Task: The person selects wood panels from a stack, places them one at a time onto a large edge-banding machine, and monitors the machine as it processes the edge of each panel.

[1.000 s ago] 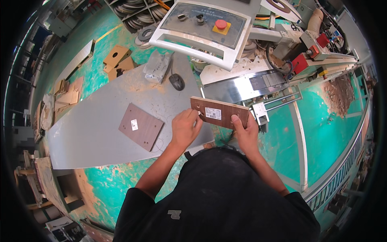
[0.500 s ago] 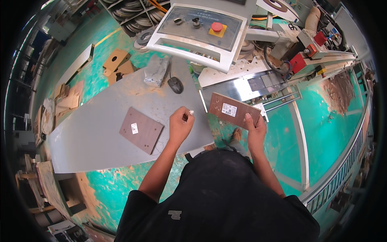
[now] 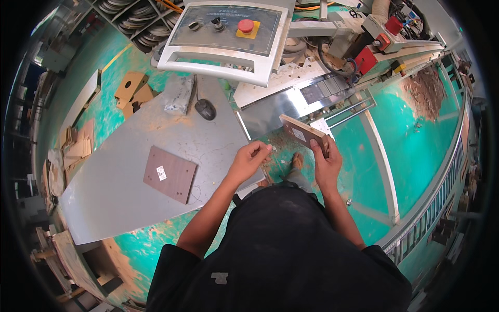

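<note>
In my right hand is a small brown wood-grain board with a white label, tilted so its pale upper edge shows. The thumb lies on the labelled face. My left hand is held just beyond the table's right edge, left of that board and apart from it. Its thumb and forefinger pinch a small whitish piece, too small to name. A second brown board rests flat on the grey table, with a white label and small holes near its ends.
A black mouse and a clear plastic bag lie on the table's far part. Beyond stands a machine control panel with a red button. A metal machine bed lies ahead. A roller conveyor curves along the right.
The held board has turned from nearly face-on to tilted, showing its pale edge. My left hand has moved right, closer to it, with its fingers less curled. The view has shifted somewhat.
</note>
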### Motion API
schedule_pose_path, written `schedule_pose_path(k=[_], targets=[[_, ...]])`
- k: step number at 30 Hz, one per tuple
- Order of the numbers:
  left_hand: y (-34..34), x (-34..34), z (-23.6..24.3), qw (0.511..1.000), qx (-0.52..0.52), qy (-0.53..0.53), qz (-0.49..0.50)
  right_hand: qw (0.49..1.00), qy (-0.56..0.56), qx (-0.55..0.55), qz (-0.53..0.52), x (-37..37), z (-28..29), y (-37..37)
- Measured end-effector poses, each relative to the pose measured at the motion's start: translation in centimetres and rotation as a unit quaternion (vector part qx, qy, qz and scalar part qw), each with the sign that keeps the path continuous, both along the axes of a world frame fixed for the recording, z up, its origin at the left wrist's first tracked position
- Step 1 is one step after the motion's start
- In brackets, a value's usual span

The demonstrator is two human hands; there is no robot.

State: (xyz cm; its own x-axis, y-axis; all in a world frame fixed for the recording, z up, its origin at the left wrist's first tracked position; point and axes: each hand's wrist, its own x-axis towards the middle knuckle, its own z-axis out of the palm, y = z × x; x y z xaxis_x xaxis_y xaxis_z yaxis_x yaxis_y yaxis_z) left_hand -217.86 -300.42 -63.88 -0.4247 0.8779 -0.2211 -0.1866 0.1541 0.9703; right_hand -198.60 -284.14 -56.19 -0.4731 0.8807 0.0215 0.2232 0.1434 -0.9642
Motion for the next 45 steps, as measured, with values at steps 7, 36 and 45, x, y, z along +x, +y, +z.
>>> schedule_pose_path(k=[7,36,45], targets=[[3.6,3.7,8.7,0.969,0.059,-0.238,0.013,0.882,0.02,0.418,0.217,-1.0,-0.4,-0.9],[13.8,-2.7,-3.4,0.84,-0.1,0.533,-0.007,0.968,-0.083,-0.23,0.052,-10.3,-14.9,13.8],[19.9,-3.0,-6.5,0.819,-0.075,0.569,0.014,0.978,-0.08,-0.187,0.039,-10.8,-15.6,18.7]])
